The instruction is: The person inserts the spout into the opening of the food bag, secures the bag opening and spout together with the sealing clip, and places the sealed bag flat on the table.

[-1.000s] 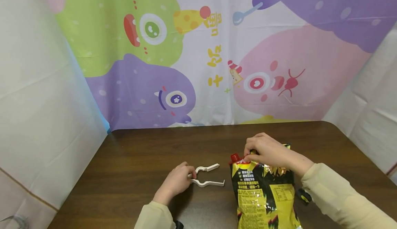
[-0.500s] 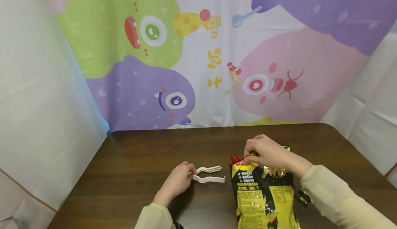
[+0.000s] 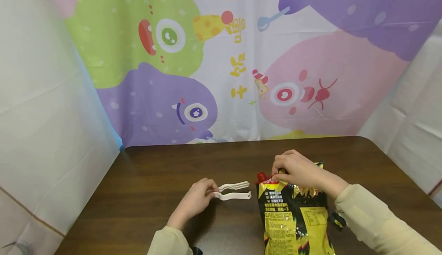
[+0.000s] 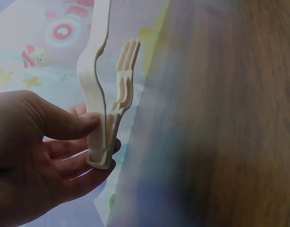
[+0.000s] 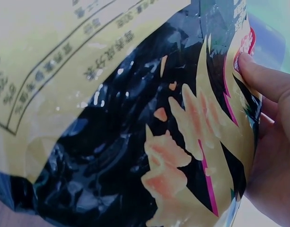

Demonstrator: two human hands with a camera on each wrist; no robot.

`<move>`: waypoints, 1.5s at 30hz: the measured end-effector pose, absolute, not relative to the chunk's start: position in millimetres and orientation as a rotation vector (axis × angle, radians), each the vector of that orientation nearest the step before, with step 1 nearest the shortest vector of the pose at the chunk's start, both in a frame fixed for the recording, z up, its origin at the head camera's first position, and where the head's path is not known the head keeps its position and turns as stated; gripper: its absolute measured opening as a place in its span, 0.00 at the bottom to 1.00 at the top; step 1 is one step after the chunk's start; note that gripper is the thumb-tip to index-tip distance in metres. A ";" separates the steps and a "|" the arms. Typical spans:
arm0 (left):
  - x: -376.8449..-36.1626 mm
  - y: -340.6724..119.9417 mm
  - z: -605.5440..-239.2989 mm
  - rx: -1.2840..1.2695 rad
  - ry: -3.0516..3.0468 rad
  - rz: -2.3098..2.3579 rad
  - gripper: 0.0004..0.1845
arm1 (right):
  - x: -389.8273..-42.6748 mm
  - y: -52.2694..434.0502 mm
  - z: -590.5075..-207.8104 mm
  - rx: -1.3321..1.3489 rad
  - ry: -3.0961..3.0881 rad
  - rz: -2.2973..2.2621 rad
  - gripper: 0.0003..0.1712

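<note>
A white plastic bag clip (image 3: 233, 191) (image 4: 104, 101) lies on the brown table (image 3: 155, 178), its two arms spread open and pointing right. My left hand (image 3: 197, 201) (image 4: 45, 151) pinches its hinged end between thumb and fingers. To the right lies a yellow and black snack bag (image 3: 293, 216) (image 5: 135, 127) with a red top corner. My right hand (image 3: 297, 170) (image 5: 272, 137) grips the bag's top edge, thumb pressed on its front.
A cartoon-monster backdrop (image 3: 221, 59) hangs behind the table, with white sheets at both sides. The table's rounded far corners and left edge are in view. A small black and yellow object (image 3: 337, 220) sits by my right sleeve.
The left hand has lifted the clip's hinged end slightly and the clip's arms have drawn closer together. The right hand and bag have held still.
</note>
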State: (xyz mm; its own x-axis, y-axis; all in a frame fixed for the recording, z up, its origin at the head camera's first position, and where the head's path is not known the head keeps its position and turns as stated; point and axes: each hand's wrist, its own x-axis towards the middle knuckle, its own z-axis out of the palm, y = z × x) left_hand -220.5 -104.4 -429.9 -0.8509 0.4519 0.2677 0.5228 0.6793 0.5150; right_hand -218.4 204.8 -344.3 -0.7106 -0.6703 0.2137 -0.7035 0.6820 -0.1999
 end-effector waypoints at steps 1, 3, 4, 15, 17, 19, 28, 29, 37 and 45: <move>-220.3 -104.1 -429.2 -0.810 -2.766 -0.910 0.08 | -217.9 204.6 -344.4 1.134 -2.769 0.406 0.06; -219.5 -103.3 -427.4 -0.818 -2.762 -0.925 0.07 | -217.4 204.3 -344.3 1.127 -2.776 0.407 0.06; -219.2 -102.9 -426.6 -0.824 -2.762 -0.936 0.06 | -217.3 204.3 -344.6 1.124 -2.779 0.405 0.06; -216.7 -97.0 -422.4 -0.925 -2.747 -1.200 0.02 | -218.5 201.9 -346.2 1.126 -2.776 0.373 0.06; -215.8 -95.6 -421.9 -0.939 -2.737 -1.231 0.02 | -219.0 201.3 -346.8 1.124 -2.771 0.366 0.06; -215.0 -94.4 -421.6 -0.945 -2.733 -1.267 0.02 | -219.2 201.0 -347.3 1.121 -2.765 0.358 0.06; -213.0 -88.5 -420.1 -0.972 -2.728 -1.364 0.01 | -219.7 200.2 -348.4 1.100 -2.719 0.360 0.05; -212.9 -87.6 -420.1 -0.971 -2.730 -1.360 0.01 | -219.6 199.9 -348.4 1.101 -2.714 0.367 0.05; -210.3 -80.2 -419.3 -0.949 -2.726 -1.377 0.03 | -218.6 194.8 -347.4 1.109 -2.687 0.387 0.05; -209.8 -72.0 -420.6 -0.885 -2.695 -1.405 0.03 | -219.6 192.7 -349.2 1.093 -2.681 0.392 0.04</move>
